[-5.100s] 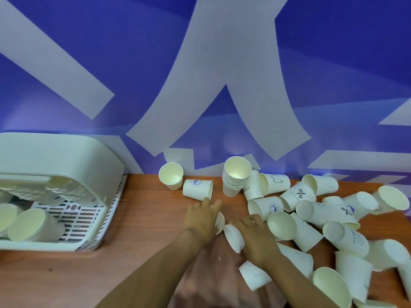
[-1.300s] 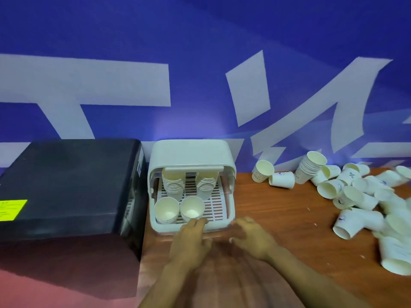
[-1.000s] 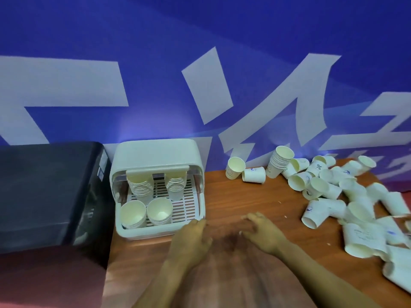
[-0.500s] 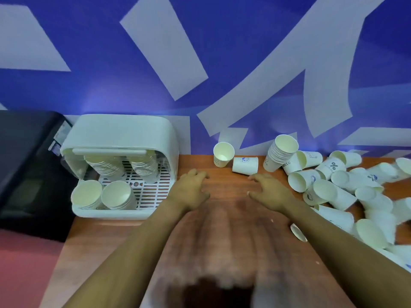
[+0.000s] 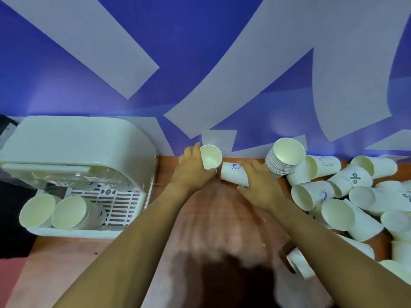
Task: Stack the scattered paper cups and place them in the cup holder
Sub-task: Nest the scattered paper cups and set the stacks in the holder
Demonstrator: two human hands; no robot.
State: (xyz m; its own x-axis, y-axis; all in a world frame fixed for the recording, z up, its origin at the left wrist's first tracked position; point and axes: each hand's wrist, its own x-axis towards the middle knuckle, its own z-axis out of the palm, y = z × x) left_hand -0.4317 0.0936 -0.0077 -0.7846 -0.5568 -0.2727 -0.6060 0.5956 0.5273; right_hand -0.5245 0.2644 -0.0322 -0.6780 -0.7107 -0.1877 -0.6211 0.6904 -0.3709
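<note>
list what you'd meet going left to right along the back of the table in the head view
white plastic cup holder → left hand gripping an upright paper cup → paper cup lying on its side → right hand → leaning stack of paper cups

Your single head-worn camera looks forward and down, close over the wooden table [image 5: 66, 263], toward the blue wall [image 5: 200, 63]. The wide-angle lens bends edges; the lower centre appears blurred.
</note>
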